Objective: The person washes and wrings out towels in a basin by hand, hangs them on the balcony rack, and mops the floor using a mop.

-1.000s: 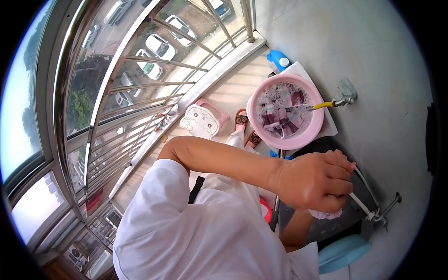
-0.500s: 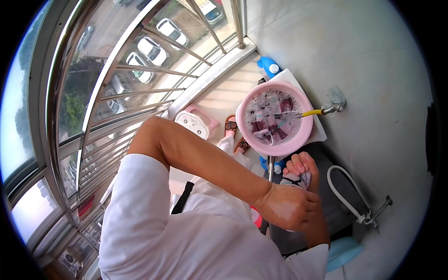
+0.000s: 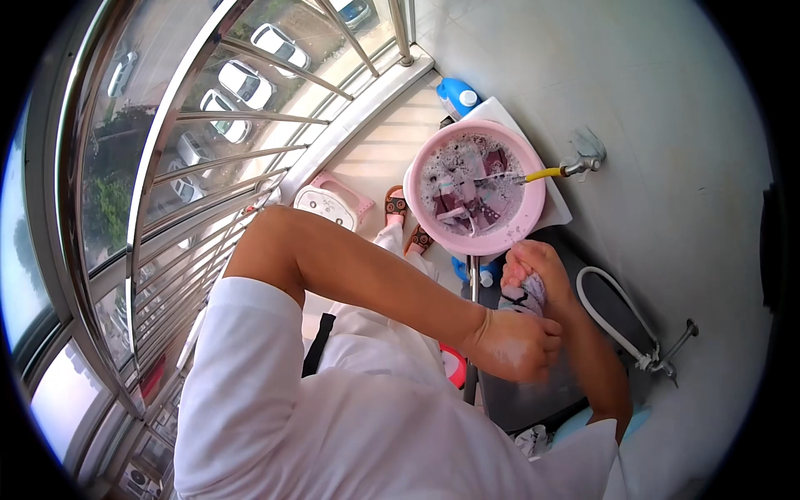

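Note:
A small patterned cloth (image 3: 521, 298), pale grey with dark marks, is stretched between my two hands. My left hand (image 3: 515, 346) is a closed fist around its lower end. My right hand (image 3: 537, 268) wraps the upper end with bent fingers. Just beyond my hands stands a pink basin (image 3: 536, 208) of sudsy water with maroon and white clothes soaking in it. From the wall a tap with a yellow spout (image 3: 543, 175) reaches over the basin, and a thin stream appears to run from it.
A dark grey surface (image 3: 525, 396) lies below my hands, with a white hose (image 3: 612, 321) by the wall. Blue bottles (image 3: 457, 97) stand near the basin. A pink and white stool (image 3: 325, 207) sits by the metal railing (image 3: 179, 108) at left.
My right hand has turned at the wrist and its forearm swung outward. More cloth shows between my hands. The whole view has shifted slightly, moving the basin up and left.

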The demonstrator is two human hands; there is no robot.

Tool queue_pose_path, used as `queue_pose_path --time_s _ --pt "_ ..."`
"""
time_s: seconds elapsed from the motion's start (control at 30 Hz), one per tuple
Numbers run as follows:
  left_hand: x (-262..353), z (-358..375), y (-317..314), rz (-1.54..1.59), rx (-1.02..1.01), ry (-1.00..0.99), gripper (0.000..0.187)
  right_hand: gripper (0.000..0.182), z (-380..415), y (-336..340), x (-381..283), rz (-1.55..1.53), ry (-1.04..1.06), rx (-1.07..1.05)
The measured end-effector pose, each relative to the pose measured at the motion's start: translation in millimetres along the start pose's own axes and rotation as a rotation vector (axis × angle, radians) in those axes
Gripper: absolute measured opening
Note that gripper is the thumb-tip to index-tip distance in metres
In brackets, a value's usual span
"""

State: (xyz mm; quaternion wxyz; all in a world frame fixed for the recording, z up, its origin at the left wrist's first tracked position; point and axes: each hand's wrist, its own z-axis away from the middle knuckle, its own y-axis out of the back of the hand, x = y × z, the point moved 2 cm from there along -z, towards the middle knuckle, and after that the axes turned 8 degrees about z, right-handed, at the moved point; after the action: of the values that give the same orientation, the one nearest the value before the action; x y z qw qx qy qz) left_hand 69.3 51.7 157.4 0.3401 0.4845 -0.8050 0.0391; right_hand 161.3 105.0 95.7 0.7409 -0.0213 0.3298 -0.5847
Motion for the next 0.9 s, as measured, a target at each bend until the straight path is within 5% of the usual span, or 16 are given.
queue_pose_path --time_s 0.9 --pt "5 12 -32 -0.076 0.004 0.02 0.018 0.029 6 7 15 0.187 -0.026 0.053"
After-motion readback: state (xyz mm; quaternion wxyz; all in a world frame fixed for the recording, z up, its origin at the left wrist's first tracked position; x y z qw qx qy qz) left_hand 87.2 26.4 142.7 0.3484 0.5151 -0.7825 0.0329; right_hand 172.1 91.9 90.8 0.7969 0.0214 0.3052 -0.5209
